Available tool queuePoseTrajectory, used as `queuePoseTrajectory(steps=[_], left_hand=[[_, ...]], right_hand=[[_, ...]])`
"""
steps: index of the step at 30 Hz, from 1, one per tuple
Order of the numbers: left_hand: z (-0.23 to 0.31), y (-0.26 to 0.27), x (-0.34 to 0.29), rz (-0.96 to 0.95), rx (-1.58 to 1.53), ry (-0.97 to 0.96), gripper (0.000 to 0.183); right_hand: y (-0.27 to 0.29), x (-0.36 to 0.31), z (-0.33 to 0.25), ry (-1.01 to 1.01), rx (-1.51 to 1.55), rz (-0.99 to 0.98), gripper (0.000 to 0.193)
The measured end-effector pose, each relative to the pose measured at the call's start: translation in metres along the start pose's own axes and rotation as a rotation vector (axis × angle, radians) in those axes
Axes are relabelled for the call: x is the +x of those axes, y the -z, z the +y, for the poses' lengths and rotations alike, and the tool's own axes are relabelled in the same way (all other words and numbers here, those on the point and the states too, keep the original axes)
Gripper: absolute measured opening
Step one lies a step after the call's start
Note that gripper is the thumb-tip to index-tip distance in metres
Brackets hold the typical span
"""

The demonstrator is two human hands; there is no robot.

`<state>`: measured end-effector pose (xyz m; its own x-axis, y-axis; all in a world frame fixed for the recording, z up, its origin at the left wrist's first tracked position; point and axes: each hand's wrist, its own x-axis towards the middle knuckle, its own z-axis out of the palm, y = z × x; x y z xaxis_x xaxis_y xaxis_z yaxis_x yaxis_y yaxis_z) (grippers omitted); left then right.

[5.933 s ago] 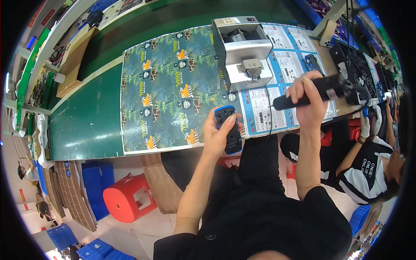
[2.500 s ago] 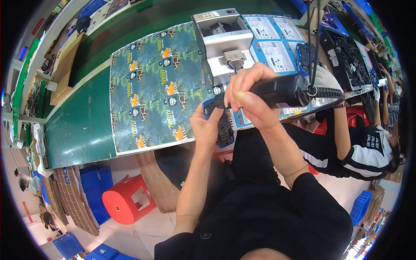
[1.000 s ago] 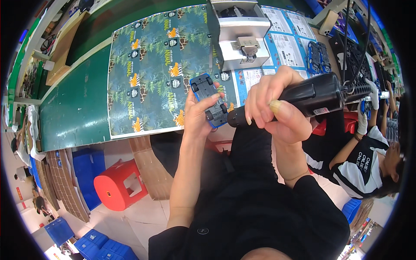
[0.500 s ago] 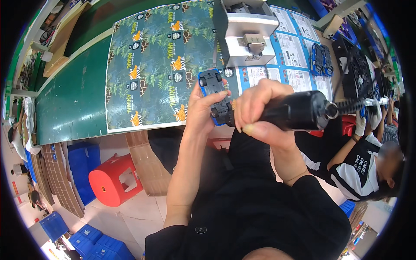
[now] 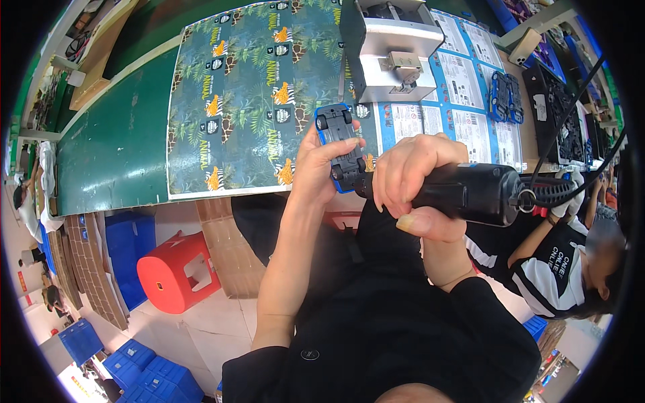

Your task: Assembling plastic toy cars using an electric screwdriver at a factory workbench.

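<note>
"Over at the near edge of the green bench (image 5: pixel 117 154), what has that person got in the left hand (image 5: pixel 311 164)?"

"A blue toy car (image 5: pixel 344 151), belly toward us, so you see its black base and wheels. The thumb presses across the middle of the base, and the other fingers go round behind, a couple of tips showing past the far side."

"And the right hand (image 5: pixel 418 176)?"

"Wrapped round a black power tool (image 5: pixel 470 195). Fingers bunched side by side over its front part, thumb underneath. Its nose comes right up to the car's lower end; I can't tell from here whether the tip is in contact. A black cable (image 5: pixel 579 101) hangs near its back end, by a metal ring."

"What's that beyond the car?"

"A silver machine (image 5: pixel 400 57), standing between the animal-print sheet (image 5: pixel 232 114) and the blue-and-white sheet (image 5: pixel 463 94). Two more blue cars (image 5: pixel 506 99) lie side by side on the right, near a black tray (image 5: pixel 557 117) full of dark parts."

"Someone else over there too?"

"Yes, a person in white gloves (image 5: pixel 576 200). Down on our left there's a red stool (image 5: pixel 171 275)."
</note>
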<state>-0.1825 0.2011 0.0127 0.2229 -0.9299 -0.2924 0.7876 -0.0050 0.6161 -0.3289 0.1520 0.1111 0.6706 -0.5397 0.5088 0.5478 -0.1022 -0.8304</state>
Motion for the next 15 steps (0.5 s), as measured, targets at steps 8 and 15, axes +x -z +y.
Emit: queuePoseTrajectory(steps=[8, 15], left_hand=[[-0.004, 0.003, 0.002, 0.011, -0.01, -0.004, 0.04], [0.002, 0.013, 0.002, -0.119, -0.287, 0.06, 0.073]], right_hand=[[-0.002, -0.003, -0.006, -0.057, 0.072, 0.119, 0.023], [0.035, -0.016, -0.036, 0.256, 0.145, 0.156, 0.029]])
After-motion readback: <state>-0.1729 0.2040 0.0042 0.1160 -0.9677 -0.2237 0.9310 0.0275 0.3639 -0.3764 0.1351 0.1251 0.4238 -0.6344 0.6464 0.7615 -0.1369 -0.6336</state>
